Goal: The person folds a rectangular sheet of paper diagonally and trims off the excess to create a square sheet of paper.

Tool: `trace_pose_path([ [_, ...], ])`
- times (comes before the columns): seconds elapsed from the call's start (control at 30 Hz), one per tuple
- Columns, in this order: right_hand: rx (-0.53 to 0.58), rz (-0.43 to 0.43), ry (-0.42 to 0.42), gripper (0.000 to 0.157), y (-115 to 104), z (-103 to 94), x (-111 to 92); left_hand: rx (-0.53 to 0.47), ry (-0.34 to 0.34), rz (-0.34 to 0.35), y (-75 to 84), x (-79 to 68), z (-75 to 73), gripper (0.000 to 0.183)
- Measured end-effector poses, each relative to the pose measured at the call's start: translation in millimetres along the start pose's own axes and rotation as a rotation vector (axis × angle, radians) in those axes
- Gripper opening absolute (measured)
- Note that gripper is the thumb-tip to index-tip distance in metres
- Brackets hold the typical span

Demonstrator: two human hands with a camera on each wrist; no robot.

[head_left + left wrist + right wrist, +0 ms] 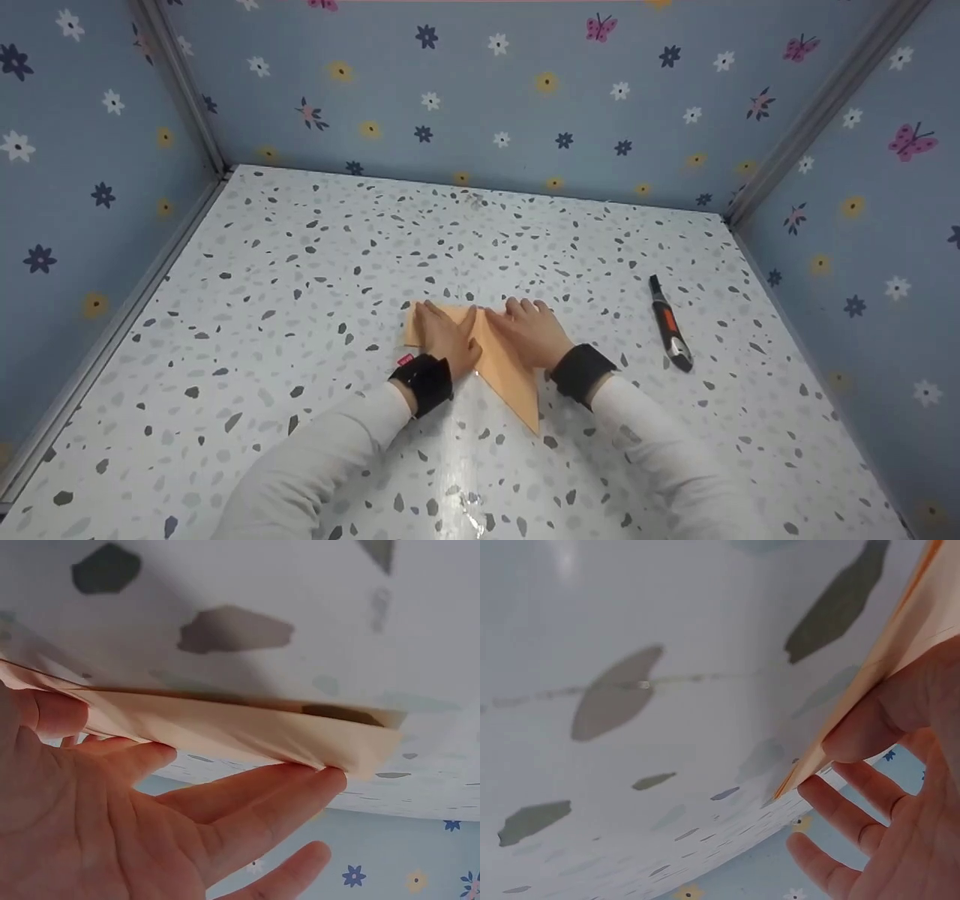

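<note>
1. Head view: a folded sheet of orange paper (511,379) lies on the speckled white table surface (315,285), about midway between its left and right edges and well apart from its far edge. One part of the paper reaches toward the left edge; on the other side, a pointed corner runs down toward the person.
2. The left hand (448,337) rests palm down on the left part of the paper, its fingers spread and mostly straight, pressing rather than gripping. The left wrist view shows fingertips touching the paper and a narrow gap between its layers at one end.
3. The right hand (536,334) presses on the upper right part of the paper, just beside the left hand. Its fingers are loosely extended, and the right wrist view shows one digit lying on the paper, with others near its tip.
4. Black bands (583,372) circle both wrists, beside the cuffs of pale sleeves (315,457); a small red tag (406,361) shows next to the left one.
5. A utility knife (670,324) in black, orange and silver lies toward the surface's right edge, well apart from the paper, its narrow end pointing toward the far edge.
6. Blue flower-and-butterfly panels (465,90) stand along the far, left and right edges.
</note>
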State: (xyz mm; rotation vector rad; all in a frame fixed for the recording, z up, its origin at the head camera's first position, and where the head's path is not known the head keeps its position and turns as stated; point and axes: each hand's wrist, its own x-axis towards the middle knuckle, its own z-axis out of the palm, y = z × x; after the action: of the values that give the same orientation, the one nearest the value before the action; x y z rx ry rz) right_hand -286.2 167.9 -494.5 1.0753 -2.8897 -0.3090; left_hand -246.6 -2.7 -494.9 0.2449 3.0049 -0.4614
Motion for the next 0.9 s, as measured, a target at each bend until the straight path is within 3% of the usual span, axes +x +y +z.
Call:
trace_pose_path([
  [0.37,0.018,-0.002,-0.011,0.067,-2.2,-1.4,3.5,-0.054,-0.006,-0.032,-15.4,1.2,2.2,0.064],
  [0.6,0.030,-0.024,-0.005,0.076,0.0,-3.5,0.8,-0.083,-0.087,-0.034,-15.7,8.4,2.8,0.067],
  [0.9,0.108,-0.004,-0.026,0.062,-9.0,-7.2,-13.3,-0.136,-0.077,-0.079,-19.0,20.9,2.3,0.098],
])
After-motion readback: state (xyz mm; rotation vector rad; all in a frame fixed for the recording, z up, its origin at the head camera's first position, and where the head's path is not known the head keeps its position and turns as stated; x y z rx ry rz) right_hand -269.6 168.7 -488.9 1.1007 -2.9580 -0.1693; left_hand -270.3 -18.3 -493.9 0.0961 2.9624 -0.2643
